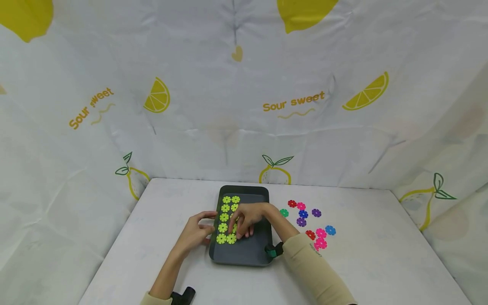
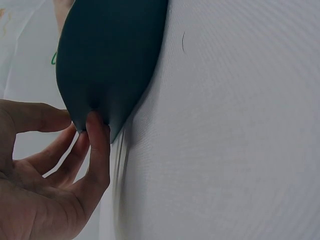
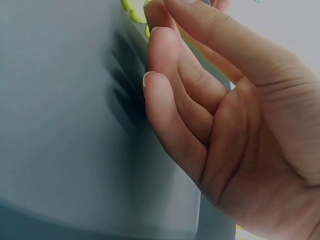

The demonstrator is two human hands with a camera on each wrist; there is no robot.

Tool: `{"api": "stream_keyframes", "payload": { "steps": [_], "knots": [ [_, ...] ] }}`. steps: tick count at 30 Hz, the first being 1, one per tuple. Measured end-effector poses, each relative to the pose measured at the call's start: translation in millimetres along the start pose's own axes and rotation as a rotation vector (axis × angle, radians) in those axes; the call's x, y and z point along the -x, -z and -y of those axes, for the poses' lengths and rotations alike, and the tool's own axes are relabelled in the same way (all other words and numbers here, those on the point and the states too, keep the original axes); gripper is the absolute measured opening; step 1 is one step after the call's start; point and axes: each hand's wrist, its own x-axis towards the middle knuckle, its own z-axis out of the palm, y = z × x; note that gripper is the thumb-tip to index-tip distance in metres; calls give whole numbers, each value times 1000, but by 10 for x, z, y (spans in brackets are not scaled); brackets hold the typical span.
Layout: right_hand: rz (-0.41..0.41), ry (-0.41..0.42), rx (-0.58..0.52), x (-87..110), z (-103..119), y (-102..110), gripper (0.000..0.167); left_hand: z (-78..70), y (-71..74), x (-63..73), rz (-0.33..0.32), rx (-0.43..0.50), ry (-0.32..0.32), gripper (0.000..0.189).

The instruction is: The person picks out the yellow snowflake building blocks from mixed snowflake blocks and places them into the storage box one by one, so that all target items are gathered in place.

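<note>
A dark grey tray (image 1: 240, 256) lies on the white table, holding two columns of yellow-green slotted plastic discs (image 1: 221, 239) along its left side. At the tray's left edge, my left hand (image 1: 195, 231) grips the rim; in the left wrist view the thumb and fingers (image 2: 99, 150) meet its end. Over the right column, my right hand (image 1: 248, 216) points down with bent fingers. Its thumb and index finger pinch the edges of the nearest disc (image 1: 231, 239) in that column, and the hand covers part of the discs behind. The right wrist view shows the other fingers (image 3: 162, 100) curled above the tray floor.
Right of the tray lie loose discs: red (image 1: 292, 203), pink (image 1: 321, 243), purple (image 1: 316, 213), dark blue (image 1: 303, 214), light blue (image 1: 330, 230) and a green disc (image 1: 284, 213) near the right forearm. A lemon-print cloth (image 1: 209, 140) hangs behind the table (image 1: 373, 254).
</note>
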Motion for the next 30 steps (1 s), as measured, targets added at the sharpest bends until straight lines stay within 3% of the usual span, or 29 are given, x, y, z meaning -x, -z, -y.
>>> {"api": "stream_keyframes", "payload": {
  "steps": [15, 21, 30],
  "knots": [
    [-51, 69, 1, 174, 90, 50, 31, 21, -16, -28, -14, -18, 0, 49],
    [-96, 114, 6, 373, 167, 76, 34, 15, -16, -21, -9, -16, 3, 49],
    [-239, 167, 15, 803, 176, 153, 33, -7, 2, -11, -13, -38, -13, 49]
  ]
}}
